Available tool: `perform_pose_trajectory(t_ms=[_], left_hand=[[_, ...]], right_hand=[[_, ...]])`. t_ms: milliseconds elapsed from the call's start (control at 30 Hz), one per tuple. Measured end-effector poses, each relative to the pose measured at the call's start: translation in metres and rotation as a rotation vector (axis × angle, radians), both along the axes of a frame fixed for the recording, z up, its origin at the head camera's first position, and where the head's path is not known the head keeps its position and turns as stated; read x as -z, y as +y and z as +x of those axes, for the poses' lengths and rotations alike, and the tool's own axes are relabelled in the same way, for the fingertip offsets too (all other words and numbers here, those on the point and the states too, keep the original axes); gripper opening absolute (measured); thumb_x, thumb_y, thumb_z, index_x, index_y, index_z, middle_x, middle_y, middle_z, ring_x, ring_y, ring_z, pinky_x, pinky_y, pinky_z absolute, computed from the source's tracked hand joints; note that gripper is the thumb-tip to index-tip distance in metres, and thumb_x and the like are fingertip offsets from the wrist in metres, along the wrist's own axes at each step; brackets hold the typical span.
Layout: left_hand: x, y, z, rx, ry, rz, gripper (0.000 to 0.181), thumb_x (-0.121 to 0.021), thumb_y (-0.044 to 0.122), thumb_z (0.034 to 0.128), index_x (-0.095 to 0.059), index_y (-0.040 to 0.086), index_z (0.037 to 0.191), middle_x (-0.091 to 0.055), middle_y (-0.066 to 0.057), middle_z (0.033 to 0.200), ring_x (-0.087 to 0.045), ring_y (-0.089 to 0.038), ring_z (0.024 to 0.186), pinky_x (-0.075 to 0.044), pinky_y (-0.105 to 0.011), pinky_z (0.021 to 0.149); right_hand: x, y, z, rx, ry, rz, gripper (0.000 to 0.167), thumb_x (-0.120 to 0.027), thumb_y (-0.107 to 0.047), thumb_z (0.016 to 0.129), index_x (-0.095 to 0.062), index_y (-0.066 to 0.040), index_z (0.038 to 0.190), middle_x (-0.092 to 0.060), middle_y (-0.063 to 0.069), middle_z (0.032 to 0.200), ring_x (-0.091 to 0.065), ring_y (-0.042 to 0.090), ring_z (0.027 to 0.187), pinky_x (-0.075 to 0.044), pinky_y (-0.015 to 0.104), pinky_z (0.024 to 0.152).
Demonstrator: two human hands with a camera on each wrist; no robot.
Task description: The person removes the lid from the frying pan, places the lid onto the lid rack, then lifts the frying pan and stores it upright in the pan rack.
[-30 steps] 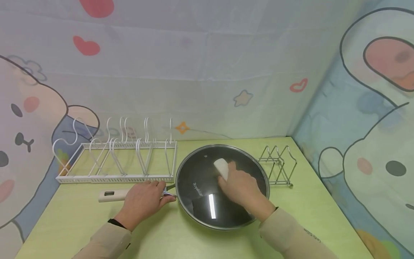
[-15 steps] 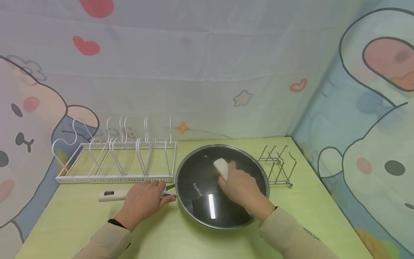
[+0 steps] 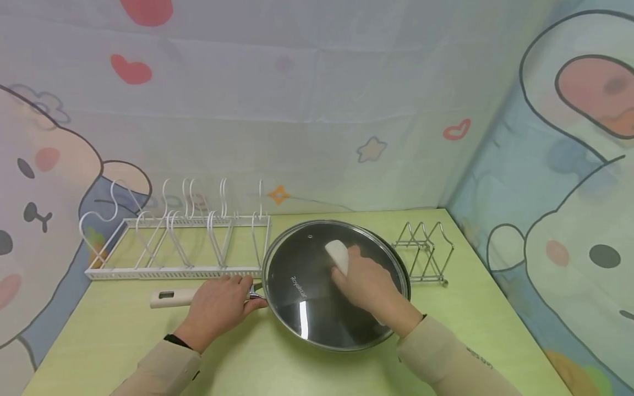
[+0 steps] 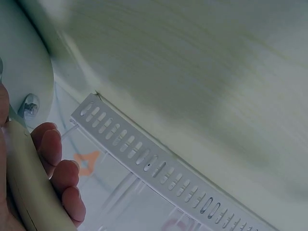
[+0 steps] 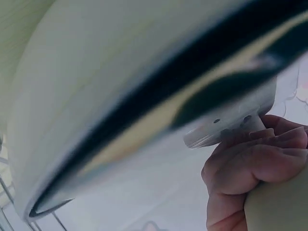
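Observation:
My left hand (image 3: 220,308) grips the cream handle (image 3: 170,298) of a frying pan near its metal joint. The fingers curl round that handle in the left wrist view, beside the pale outer wall of the pan (image 4: 24,57). A round glass lid (image 3: 322,324) with a steel rim and "Royalstar" lettering covers most of the pan. My right hand (image 3: 369,286) holds the white lid knob (image 3: 338,256). The lid sits shifted left, so dark pan edge shows on the right. In the right wrist view a gap shows between the pan's rim and the lid.
A white rack (image 3: 178,271) with upright loops stands at the back left, close to the pan. On the right, a small metal wire rack (image 3: 428,280) stands near the pan's edge. Both are on a light green table (image 3: 297,374) against a printed cloth (image 3: 317,110).
My right hand and the lid have shifted slightly left; the lid's light reflection moved left and the dark pan edge came into view at right. The left hand stayed on the handle.

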State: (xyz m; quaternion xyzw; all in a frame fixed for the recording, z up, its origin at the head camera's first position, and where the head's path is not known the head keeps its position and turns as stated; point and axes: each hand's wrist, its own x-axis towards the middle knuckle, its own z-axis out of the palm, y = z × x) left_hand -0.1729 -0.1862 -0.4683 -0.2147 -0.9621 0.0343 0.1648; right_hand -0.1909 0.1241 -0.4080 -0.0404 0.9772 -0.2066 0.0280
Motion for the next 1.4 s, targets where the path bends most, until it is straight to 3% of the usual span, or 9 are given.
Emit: perform_pose_trajectory(t_ms=[133,633,933,1400], left_hand=[[-0.0014,0.0012,0.0007,-0.004,-0.020,-0.002,0.055,-0.071,0.065,0.0915,-0.055,0.014,0.084,-0.051,0.003,0.064,-0.053,-0.016,0.056,-0.041,-0.031,0.049],[-0.0004,-0.0013,0.0004,0.017,0.041,0.008,0.056,-0.073,0.066,0.0901,-0.053,0.014,0.082,-0.047,0.004,0.062,-0.048,-0.015,0.053,-0.037,-0.029,0.046],[0.0010,-0.0023,-0.0002,0.008,0.028,0.003,0.056,-0.073,0.066,0.0904,-0.055,0.014,0.082,-0.049,0.003,0.063,-0.051,-0.016,0.055,-0.039,-0.030,0.048],[0.0011,-0.0022,0.0014,0.019,0.077,-0.006,0.056,-0.073,0.066,0.0901,-0.053,0.014,0.080,-0.049,0.002,0.064,-0.052,-0.018,0.056,-0.041,-0.032,0.051]], right_hand=[[0.0006,-0.0006,-0.0003,-0.002,0.011,0.007,0.061,-0.059,-0.042,0.100,-0.046,0.002,0.140,-0.062,0.008,0.076,-0.059,0.023,0.059,-0.044,0.036,0.050],[-0.0002,0.0014,0.0005,0.009,0.009,-0.029,0.054,-0.060,-0.041,0.100,-0.048,0.000,0.133,-0.062,0.010,0.080,-0.059,0.023,0.061,-0.046,0.035,0.049],[-0.0001,0.0014,-0.0015,0.004,0.018,-0.043,0.053,-0.060,-0.042,0.100,-0.049,0.000,0.131,-0.063,0.010,0.082,-0.060,0.023,0.062,-0.046,0.035,0.050],[0.0011,0.0041,-0.0036,0.019,-0.005,-0.085,0.058,-0.060,-0.045,0.101,-0.048,-0.002,0.138,-0.065,0.011,0.087,-0.061,0.024,0.065,-0.047,0.036,0.053]])
